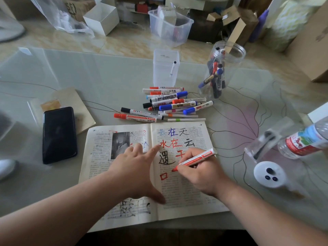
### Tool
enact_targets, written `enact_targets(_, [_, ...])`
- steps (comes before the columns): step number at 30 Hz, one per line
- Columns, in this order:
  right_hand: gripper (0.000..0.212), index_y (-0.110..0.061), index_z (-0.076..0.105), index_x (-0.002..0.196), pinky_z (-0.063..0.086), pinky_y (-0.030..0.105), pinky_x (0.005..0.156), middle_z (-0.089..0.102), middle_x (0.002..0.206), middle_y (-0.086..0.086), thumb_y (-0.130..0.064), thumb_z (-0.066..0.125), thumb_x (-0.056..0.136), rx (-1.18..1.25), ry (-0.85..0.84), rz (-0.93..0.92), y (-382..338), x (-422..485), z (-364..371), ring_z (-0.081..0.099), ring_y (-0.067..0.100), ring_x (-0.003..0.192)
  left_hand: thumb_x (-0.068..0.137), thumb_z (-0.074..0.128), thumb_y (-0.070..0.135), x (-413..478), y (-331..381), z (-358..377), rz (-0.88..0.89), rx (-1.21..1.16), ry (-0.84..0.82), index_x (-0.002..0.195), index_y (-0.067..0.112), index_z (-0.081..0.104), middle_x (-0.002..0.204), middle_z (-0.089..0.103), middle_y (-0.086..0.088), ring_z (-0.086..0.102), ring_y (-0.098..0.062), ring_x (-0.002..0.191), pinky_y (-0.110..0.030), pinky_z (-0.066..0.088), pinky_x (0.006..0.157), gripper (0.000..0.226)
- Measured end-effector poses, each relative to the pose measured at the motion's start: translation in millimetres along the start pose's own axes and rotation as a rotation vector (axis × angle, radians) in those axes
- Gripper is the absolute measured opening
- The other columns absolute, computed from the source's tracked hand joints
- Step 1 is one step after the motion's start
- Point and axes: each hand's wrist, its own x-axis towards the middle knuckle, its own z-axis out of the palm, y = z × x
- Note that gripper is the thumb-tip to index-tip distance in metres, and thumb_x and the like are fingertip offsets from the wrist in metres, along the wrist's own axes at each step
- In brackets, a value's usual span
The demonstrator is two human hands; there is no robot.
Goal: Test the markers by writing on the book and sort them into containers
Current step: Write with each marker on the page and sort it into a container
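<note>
An open book (186, 196) lies in front of me, its right page covered with red, blue and black handwritten characters. My right hand (200, 173) grips an uncapped red marker (197, 158) with its tip touching the right page beside a red square character. My left hand (134, 167) lies flat across the book's spine, fingers spread. A pile of markers (170, 103) sits just beyond the book. Behind the pile, a square clear container (166, 68) holds one marker, and a round clear jar (220, 71) to its right holds several.
A black phone (59, 134) rests on a notebook to the left. At the right stand a water bottle (305, 141), a tipped clear jar (264, 144) and a white lid (268, 174). Boxes, a plastic tub (168, 25) and bags crowd the floor beyond the table.
</note>
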Motion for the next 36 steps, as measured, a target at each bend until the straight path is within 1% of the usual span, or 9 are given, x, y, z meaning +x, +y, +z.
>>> enact_targets(5, [0.009, -0.011, 0.072, 0.08, 0.05, 0.018, 0.065, 0.071, 0.079, -0.001, -0.014, 0.079, 0.086, -0.024, -0.051, -0.018, 0.7, -5.8, -0.1, 0.064, 0.009, 0.071, 0.044, 0.07, 0.091, 0.7, 1.1, -0.5, -0.008, 0.005, -0.011, 0.153, 0.044, -0.016, 0.145, 0.033, 0.0, 0.032, -0.024, 0.136, -0.04, 0.041, 0.11, 0.146])
enact_targets(8, [0.011, -0.012, 0.07, 0.078, 0.049, 0.02, 0.062, 0.07, 0.076, -0.004, -0.014, 0.078, 0.085, -0.066, -0.037, -0.02, 0.6, -5.4, 0.6, 0.062, 0.01, 0.068, 0.044, 0.069, 0.092, 1.3, 1.3, 0.4, -0.009, 0.006, -0.009, 0.153, 0.045, -0.016, 0.144, 0.034, 0.0, 0.033, -0.024, 0.135, -0.04, 0.04, 0.11, 0.146])
enact_targets(13, [0.017, -0.015, 0.067, 0.07, 0.043, 0.017, 0.056, 0.064, 0.062, -0.011, -0.008, 0.077, 0.081, -0.061, 0.044, 0.027, 2.8, -2.7, 0.4, 0.055, 0.0, 0.057, 0.043, 0.068, 0.093, 1.4, 0.1, 1.0, -0.007, 0.009, -0.001, 0.153, 0.046, -0.016, 0.141, 0.035, 0.0, 0.034, -0.024, 0.133, -0.039, 0.039, 0.109, 0.146])
enact_targets(18, [0.008, -0.016, 0.074, 0.078, 0.054, 0.026, 0.066, 0.072, 0.078, -0.003, -0.014, 0.081, 0.083, -0.04, -0.1, -0.048, 2.2, -5.2, -1.5, 0.066, 0.009, 0.071, 0.046, 0.069, 0.092, 0.4, 0.8, 0.5, -0.012, 0.015, -0.009, 0.154, 0.044, -0.016, 0.147, 0.033, -0.001, 0.031, -0.025, 0.137, -0.04, 0.038, 0.111, 0.145])
enact_targets(21, [0.007, -0.019, 0.075, 0.077, 0.056, 0.032, 0.067, 0.072, 0.078, -0.005, -0.019, 0.081, 0.082, -0.099, -0.122, -0.064, 2.2, -5.0, -1.4, 0.067, 0.012, 0.073, 0.045, 0.069, 0.091, 0.9, 1.7, 0.0, -0.014, 0.018, -0.011, 0.154, 0.044, -0.016, 0.147, 0.032, -0.001, 0.031, -0.025, 0.137, -0.04, 0.038, 0.111, 0.146])
enact_targets(24, [0.012, -0.016, 0.069, 0.072, 0.05, 0.029, 0.06, 0.069, 0.071, -0.004, -0.015, 0.078, 0.079, -0.119, -0.096, -0.067, 2.2, -4.2, -0.7, 0.061, 0.007, 0.064, 0.043, 0.069, 0.093, 1.2, 0.8, 0.4, -0.012, 0.014, -0.006, 0.153, 0.045, -0.015, 0.144, 0.035, 0.0, 0.033, -0.025, 0.134, -0.039, 0.038, 0.11, 0.147])
enact_targets(27, [0.012, -0.014, 0.061, 0.069, 0.045, 0.032, 0.057, 0.065, 0.067, 0.003, -0.017, 0.072, 0.074, -0.118, -0.03, -0.022, 3.5, -2.3, -2.0, 0.054, 0.007, 0.058, 0.042, 0.068, 0.093, 0.9, -0.2, 0.5, -0.007, 0.007, 0.0, 0.153, 0.046, -0.015, 0.14, 0.036, 0.0, 0.034, -0.023, 0.132, -0.039, 0.038, 0.11, 0.147])
enact_targets(33, [0.015, -0.014, 0.067, 0.073, 0.047, 0.023, 0.059, 0.068, 0.072, -0.001, -0.01, 0.078, 0.082, -0.065, -0.064, -0.017, 4.7, -3.3, -4.5, 0.058, 0.006, 0.063, 0.044, 0.069, 0.092, 0.4, 1.0, 0.0, -0.009, 0.007, -0.003, 0.154, 0.045, -0.015, 0.143, 0.035, 0.001, 0.034, -0.024, 0.133, -0.038, 0.041, 0.108, 0.146])
enact_targets(36, [0.015, -0.014, 0.067, 0.074, 0.047, 0.022, 0.059, 0.068, 0.075, -0.001, -0.01, 0.078, 0.084, -0.088, -0.053, -0.036, 4.0, -3.5, -3.7, 0.06, 0.012, 0.065, 0.043, 0.069, 0.093, 0.7, 0.9, -0.1, -0.01, 0.011, -0.003, 0.154, 0.044, -0.015, 0.143, 0.035, 0.001, 0.034, -0.024, 0.133, -0.038, 0.041, 0.108, 0.147])
